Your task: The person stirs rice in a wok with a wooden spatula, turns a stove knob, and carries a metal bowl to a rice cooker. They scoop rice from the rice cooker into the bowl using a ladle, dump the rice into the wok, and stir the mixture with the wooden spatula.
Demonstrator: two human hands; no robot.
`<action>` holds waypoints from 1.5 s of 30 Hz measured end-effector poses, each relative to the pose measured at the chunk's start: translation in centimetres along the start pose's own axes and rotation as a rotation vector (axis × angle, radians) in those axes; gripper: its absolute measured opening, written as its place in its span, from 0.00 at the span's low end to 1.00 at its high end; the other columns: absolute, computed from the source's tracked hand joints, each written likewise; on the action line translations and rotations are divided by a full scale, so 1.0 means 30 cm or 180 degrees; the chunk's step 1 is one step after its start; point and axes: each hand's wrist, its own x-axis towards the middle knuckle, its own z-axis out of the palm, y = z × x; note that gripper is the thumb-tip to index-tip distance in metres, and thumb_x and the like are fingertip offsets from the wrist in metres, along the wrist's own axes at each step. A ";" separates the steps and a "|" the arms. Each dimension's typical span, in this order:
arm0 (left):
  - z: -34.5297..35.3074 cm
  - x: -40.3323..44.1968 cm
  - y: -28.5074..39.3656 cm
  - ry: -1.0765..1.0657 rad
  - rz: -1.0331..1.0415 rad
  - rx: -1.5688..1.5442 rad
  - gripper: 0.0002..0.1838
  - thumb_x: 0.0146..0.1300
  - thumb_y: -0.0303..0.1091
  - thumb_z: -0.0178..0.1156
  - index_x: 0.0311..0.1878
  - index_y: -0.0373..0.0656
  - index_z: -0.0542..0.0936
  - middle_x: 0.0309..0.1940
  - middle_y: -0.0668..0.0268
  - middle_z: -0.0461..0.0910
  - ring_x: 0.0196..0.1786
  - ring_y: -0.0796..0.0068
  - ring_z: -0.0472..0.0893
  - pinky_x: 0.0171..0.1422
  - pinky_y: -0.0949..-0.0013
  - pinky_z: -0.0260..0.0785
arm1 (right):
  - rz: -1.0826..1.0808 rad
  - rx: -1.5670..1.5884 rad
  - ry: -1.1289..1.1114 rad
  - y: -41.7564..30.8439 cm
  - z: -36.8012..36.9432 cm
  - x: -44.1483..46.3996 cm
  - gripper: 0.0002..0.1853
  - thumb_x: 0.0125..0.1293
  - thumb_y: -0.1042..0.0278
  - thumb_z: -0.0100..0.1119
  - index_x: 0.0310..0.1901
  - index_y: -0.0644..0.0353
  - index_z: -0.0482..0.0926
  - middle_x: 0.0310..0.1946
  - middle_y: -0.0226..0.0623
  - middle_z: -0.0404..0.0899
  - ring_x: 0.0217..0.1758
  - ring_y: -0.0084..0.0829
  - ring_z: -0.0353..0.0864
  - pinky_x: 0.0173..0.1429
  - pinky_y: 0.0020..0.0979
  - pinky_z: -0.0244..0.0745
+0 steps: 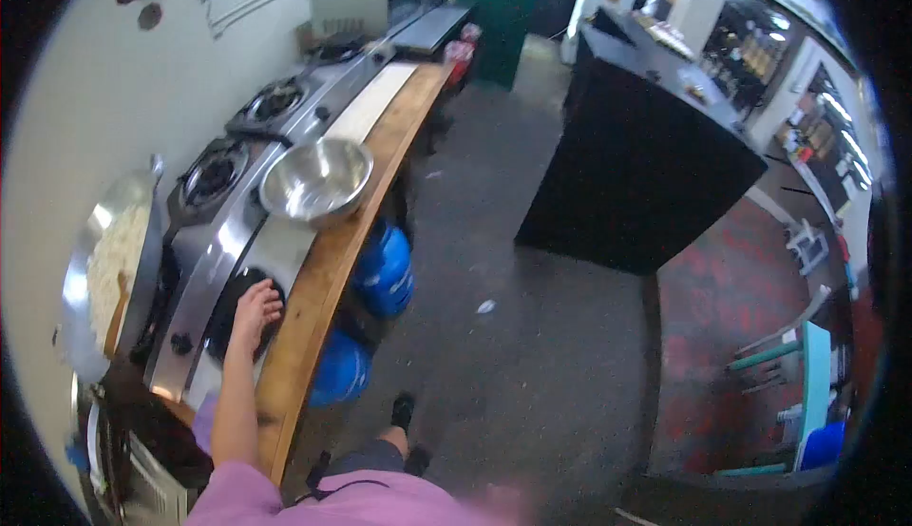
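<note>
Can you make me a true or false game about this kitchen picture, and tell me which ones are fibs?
1. The left hand is at the round black thing. True.

2. The shiny metal bowl is on the floor. False: it is up on the wood-edged counter.

3. The big wok has something pale in it. True.

4. The big round containers below the counter are red. False: they are blue.

5. The person wearing the camera has a pink top. True.

6. The teal chair is at the left edge of the picture. False: it is over on the right side.
</note>
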 end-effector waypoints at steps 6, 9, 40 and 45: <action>0.211 0.368 0.018 -0.0275 -0.0488 -0.1306 0.33 0.61 0.48 0.54 0.65 0.45 0.56 0.60 0.54 0.58 0.48 0.60 0.72 0.47 0.60 0.70 | -0.1320 -0.1307 0.1002 -0.416 -0.054 0.328 0.17 0.57 0.59 0.54 0.22 0.65 0.81 0.18 0.40 0.79 0.26 0.29 0.79 0.35 0.33 0.72; 0.280 0.544 -0.012 -0.0297 -0.0427 -0.1921 0.38 0.58 0.56 0.55 0.67 0.52 0.53 0.66 0.57 0.49 0.53 0.56 0.67 0.52 0.49 0.64 | -0.0568 0.0868 0.0619 -0.403 -0.012 0.586 0.15 0.56 0.59 0.55 0.25 0.63 0.82 0.20 0.40 0.81 0.26 0.30 0.79 0.32 0.32 0.72; 1.761 1.671 0.758 -0.1502 -0.0775 -0.1823 0.32 0.49 0.37 0.56 0.60 0.42 0.64 0.53 0.55 0.70 0.55 0.55 0.71 0.59 0.48 0.63 | -0.2497 -0.0368 0.0268 -3.489 -0.251 2.047 0.28 0.64 0.45 0.45 0.19 0.64 0.76 0.17 0.42 0.74 0.24 0.31 0.76 0.33 0.34 0.70; 2.049 2.138 1.065 -0.1589 -0.1060 -0.1946 0.36 0.42 0.24 0.47 0.62 0.37 0.57 0.56 0.49 0.65 0.57 0.48 0.69 0.57 0.41 0.66 | -0.1319 0.0376 -0.0038 -3.646 -0.235 2.362 0.34 0.65 0.40 0.35 0.21 0.62 0.80 0.18 0.40 0.77 0.28 0.33 0.78 0.41 0.35 0.70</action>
